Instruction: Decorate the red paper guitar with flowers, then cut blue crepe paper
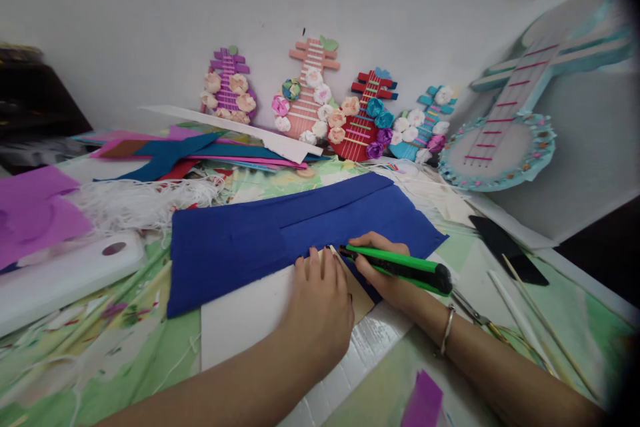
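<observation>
A folded sheet of dark blue crepe paper (225,240) lies across the middle of the table. My left hand (323,297) lies flat, fingers stretched out, on a cream card piece (364,300) at the near edge of the blue paper. White board (240,327) shows beneath that hand. In my right hand (383,263) is a green and black box cutter (400,263), its front end close to the left fingertips, by the card's edge. Whether the blade touches the paper is too small to tell.
Several decorated paper guitars (305,97) lean on the wall behind. A large pale-blue guitar (505,133) stands at right. White string (150,200), coloured paper strips (170,153) and a white container (75,273) are at left. Scissors (473,310), sticks (545,320) and a dark phone-like slab (510,250) lie right.
</observation>
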### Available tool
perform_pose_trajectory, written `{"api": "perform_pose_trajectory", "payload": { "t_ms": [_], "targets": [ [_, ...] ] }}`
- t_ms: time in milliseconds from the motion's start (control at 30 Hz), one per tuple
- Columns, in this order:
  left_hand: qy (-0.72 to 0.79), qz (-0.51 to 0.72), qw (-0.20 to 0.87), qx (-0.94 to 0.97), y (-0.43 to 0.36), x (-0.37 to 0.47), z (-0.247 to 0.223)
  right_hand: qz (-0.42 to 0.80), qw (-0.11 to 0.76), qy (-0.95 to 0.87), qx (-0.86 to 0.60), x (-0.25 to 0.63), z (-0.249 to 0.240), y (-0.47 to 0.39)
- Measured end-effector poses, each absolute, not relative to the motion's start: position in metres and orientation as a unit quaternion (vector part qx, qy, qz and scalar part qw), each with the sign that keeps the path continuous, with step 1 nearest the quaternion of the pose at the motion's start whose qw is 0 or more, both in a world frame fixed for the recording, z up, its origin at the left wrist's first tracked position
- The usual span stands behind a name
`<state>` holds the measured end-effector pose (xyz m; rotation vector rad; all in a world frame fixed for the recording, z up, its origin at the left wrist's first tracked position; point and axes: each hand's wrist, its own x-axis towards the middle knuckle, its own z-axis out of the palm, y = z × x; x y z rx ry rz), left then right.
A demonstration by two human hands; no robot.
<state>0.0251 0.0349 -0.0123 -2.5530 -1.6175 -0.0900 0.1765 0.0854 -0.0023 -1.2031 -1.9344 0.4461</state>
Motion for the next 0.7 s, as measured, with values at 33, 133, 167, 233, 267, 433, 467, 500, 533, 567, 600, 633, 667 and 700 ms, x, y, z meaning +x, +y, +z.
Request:
{"api": "perform_pose_trajectory", "payload": {
  "t_ms": [33,133,167,233,267,433,467,500,533,567,600,633,667,700],
  "targets": [
    [-0.534,-0.03,0.058,-0.843,0.035,0.025,-0.013,0.177,0.398,-0.765,-0.475,0.177,-0.002,0.085],
    [-0.533,-0.034,0.053,-0.844,0.035,0.025,-0.013,0.182,0.395,-0.767,-0.472,0.176,-0.002,0.086],
    [-0.532,-0.036,0.052,-0.844,0.035,0.025,-0.014,0.183,0.394,-0.768,-0.47,0.176,-0.002,0.086],
    [-0.531,-0.038,0.05,-0.845,0.035,0.026,-0.014,0.184,0.393,-0.771,-0.467,0.176,-0.002,0.086],
    [-0.531,-0.038,0.048,-0.845,0.035,0.026,-0.013,0.183,0.393,-0.77,-0.468,0.176,-0.002,0.086],
    [-0.535,-0.025,0.038,-0.844,0.034,0.026,-0.01,0.17,0.392,-0.772,-0.471,0.176,-0.001,0.082],
    [-0.537,-0.022,0.037,-0.842,0.034,0.026,-0.01,0.167,0.389,-0.776,-0.469,0.177,0.0,0.081],
    [-0.539,-0.02,0.038,-0.841,0.034,0.026,-0.009,0.165,0.384,-0.781,-0.465,0.178,0.0,0.08],
    [-0.54,-0.017,0.038,-0.841,0.034,0.026,-0.008,0.165,0.376,-0.786,-0.462,0.179,0.001,0.078],
    [-0.541,-0.013,0.036,-0.84,0.035,0.026,-0.008,0.166,0.367,-0.794,-0.456,0.181,0.002,0.077],
    [-0.541,-0.009,0.033,-0.84,0.035,0.026,-0.007,0.168,0.358,-0.802,-0.447,0.183,0.003,0.076],
    [-0.541,-0.004,0.028,-0.841,0.035,0.026,-0.006,0.17,0.35,-0.811,-0.437,0.185,0.004,0.075],
    [-0.541,0.0,0.023,-0.84,0.035,0.026,-0.006,0.173,0.343,-0.818,-0.427,0.188,0.004,0.074],
    [-0.541,0.002,0.018,-0.841,0.035,0.026,-0.005,0.175,0.338,-0.825,-0.418,0.19,0.004,0.073]
  ]
}}
